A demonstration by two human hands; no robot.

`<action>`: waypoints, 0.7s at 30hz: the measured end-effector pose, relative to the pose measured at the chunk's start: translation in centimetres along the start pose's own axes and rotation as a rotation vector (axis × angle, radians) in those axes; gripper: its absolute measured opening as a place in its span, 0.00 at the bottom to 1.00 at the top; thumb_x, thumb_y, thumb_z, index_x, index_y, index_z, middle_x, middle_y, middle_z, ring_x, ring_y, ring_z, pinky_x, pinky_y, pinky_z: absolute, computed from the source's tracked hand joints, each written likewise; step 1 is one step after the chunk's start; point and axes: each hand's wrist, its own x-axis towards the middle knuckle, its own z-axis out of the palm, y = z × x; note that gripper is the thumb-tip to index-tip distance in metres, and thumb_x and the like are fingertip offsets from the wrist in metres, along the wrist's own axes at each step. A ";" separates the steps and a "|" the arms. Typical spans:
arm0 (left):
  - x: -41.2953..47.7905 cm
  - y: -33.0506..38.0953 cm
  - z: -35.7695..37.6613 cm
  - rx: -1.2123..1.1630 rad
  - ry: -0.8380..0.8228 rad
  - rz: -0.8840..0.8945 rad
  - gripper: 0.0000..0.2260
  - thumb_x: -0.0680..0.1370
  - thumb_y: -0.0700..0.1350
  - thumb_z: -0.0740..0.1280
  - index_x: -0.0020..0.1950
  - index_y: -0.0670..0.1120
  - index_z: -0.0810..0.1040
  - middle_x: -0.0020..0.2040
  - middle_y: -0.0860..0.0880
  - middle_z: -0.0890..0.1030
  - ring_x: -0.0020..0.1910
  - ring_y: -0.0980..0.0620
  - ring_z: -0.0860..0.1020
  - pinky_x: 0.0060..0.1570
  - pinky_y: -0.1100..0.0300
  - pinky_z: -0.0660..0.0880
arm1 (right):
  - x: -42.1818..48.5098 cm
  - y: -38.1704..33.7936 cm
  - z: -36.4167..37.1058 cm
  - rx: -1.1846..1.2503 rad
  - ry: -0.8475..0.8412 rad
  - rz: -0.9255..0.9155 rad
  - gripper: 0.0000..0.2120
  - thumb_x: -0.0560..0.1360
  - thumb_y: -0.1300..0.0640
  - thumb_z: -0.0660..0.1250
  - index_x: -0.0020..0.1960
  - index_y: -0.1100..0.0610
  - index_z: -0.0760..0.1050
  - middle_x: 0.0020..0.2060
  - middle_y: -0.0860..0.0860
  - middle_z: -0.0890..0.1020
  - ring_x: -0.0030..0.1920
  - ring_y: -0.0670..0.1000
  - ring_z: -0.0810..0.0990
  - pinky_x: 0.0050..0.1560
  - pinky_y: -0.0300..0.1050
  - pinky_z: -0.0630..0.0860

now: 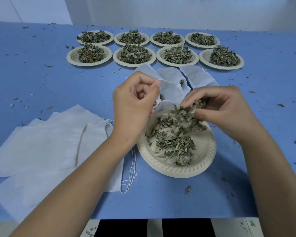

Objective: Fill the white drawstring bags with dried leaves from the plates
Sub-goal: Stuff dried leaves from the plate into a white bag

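My left hand (135, 103) is curled above the far left rim of the near plate (176, 166), its grip pinched together on the edge and string of a white drawstring bag (171, 86) that spreads away from me, beyond that plate. My right hand (224, 108) hangs over the far right rim of the near plate, fingers and thumb closed on a clump of dried leaves (191, 108) that trails down toward the leaves left on the plate (174, 142). Those lie thinly across the plate's middle and far side, with bare paper showing along the near rim.

Past the near plate and the held bag, a second white bag (196, 76) lies flat on the blue worktop (41, 79), just right of the first. Farther still stand eight plates in two rows of four (154, 48), each heaped with dried leaves.

To the left of the near plate lies a fanned stack of flat, empty white bags (46, 144), partly under my left forearm; their loose white strings (130, 178) trail onto the worktop just beside the plate's left rim. Crumbs of leaf (188, 189) are scattered over the worktop all around the near plate, one larger bit lying close to its near right side.
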 end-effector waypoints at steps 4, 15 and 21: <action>-0.2 -0.1 0.2 0.044 -0.064 0.005 0.07 0.78 0.38 0.69 0.40 0.45 0.78 0.24 0.51 0.72 0.22 0.58 0.68 0.25 0.64 0.69 | 0.2 0.2 0.0 0.106 0.172 -0.127 0.10 0.65 0.58 0.76 0.42 0.45 0.84 0.38 0.53 0.83 0.35 0.65 0.78 0.36 0.55 0.78; -0.4 -0.4 0.5 0.060 -0.130 0.035 0.07 0.77 0.39 0.70 0.41 0.48 0.79 0.25 0.55 0.74 0.22 0.60 0.70 0.25 0.67 0.69 | 0.2 1.1 2.1 -0.427 0.287 -0.156 0.12 0.71 0.70 0.68 0.46 0.55 0.81 0.39 0.48 0.83 0.41 0.45 0.81 0.45 0.39 0.77; -0.6 -0.4 0.6 0.066 -0.118 0.026 0.07 0.77 0.39 0.69 0.40 0.46 0.78 0.24 0.55 0.72 0.21 0.60 0.69 0.26 0.68 0.68 | 0.4 1.7 1.9 -0.589 0.113 -0.301 0.09 0.73 0.66 0.67 0.52 0.61 0.81 0.48 0.52 0.80 0.50 0.45 0.78 0.53 0.36 0.73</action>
